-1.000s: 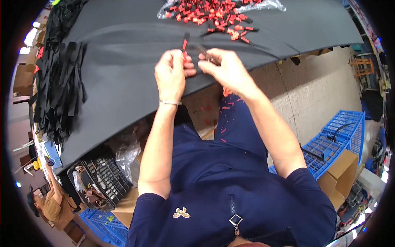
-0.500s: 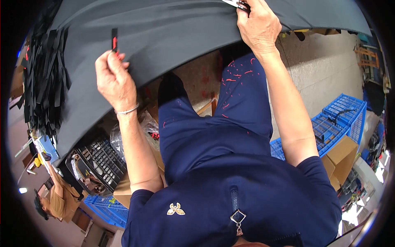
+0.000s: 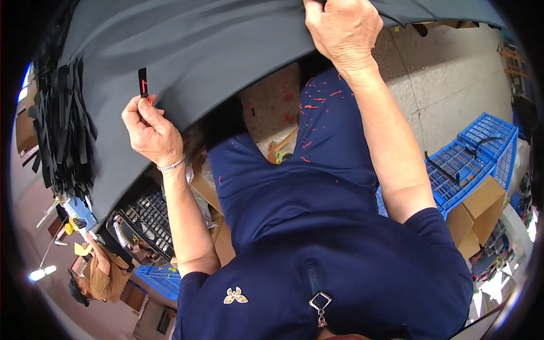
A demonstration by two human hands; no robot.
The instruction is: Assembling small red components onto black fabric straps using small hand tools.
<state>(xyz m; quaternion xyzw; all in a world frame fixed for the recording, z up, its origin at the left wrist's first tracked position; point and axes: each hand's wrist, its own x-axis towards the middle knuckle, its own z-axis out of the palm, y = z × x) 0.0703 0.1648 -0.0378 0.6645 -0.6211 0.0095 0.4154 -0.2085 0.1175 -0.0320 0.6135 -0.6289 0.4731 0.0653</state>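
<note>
My left hand (image 3: 152,131) pinches a short black strap (image 3: 142,78) with red thread on it between thumb and fingertips, holding it up over the dark grey cloth (image 3: 209,62). At the top edge my right hand (image 3: 347,33) is closed, knuckles up. The silver-bladed scissors it gripped half a second ago are almost wholly cut off by the frame edge now; only a dark bit shows by the fingers. A thick bundle of black straps (image 3: 68,130) hangs at the left of the cloth. Red thread snippets (image 3: 311,106) lie scattered over my dark blue trousers.
Blue plastic crates (image 3: 473,156) stand on the floor at the right, beside an open cardboard box (image 3: 481,212). A black crate (image 3: 148,218) is under the cloth's left edge. Another person (image 3: 105,275) in a brown top and dark cap is at the far lower left.
My left hand has lowered slightly and shifted left with the strap. My right hand has moved up and left, taking the scissors almost out of view. The whole view has shifted a little.
</note>
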